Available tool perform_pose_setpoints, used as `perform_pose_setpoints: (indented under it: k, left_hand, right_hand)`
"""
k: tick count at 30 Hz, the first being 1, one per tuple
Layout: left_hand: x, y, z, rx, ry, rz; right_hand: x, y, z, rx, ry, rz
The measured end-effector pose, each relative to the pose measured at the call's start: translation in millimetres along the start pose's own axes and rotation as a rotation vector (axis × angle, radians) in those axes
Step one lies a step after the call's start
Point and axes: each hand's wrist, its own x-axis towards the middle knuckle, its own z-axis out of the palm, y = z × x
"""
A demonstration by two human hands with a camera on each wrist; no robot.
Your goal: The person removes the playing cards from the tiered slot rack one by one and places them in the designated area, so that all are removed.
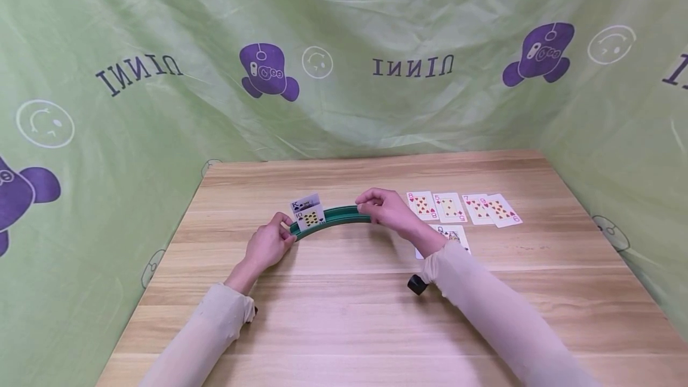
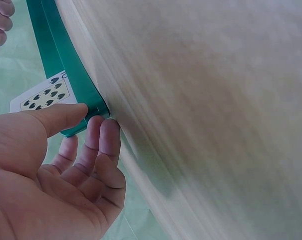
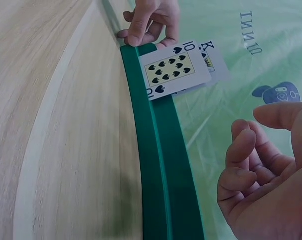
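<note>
A green curved card holder lies on the table in front of me. My left hand pinches its left end; in the left wrist view the thumb presses one face and fingertips meet the end. Upright in the holder near that hand stand a ten of spades and, behind it, a king of spades. Over the holder's right end is my right hand, fingers loosely bent with nothing between them. The right wrist view shows that hand apart from the green strip.
Face up at the right lie an eight, a five, a seven and an overlapping nine. A queen lies nearer, partly behind my right wrist. Green printed cloth surrounds the wooden table.
</note>
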Motion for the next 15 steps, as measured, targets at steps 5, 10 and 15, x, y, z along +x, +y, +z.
perform_pose_setpoints:
  k: [5,10,15]
  left_hand:
    - [-0.2,0.4,-0.1,0.0,-0.001,-0.004]
    - [-0.3,0.6,0.1,-0.002,-0.004,-0.005]
    - [-0.2,0.8,0.0,-0.001,-0.002,-0.004]
  right_hand:
    - [5.4,1.3,5.4,0.006,-0.006,0.0]
    - [10.6,2.9,12.3,0.014,-0.01,-0.009]
    - [14.3,3.3,18.9,0.025,-0.01,-0.017]
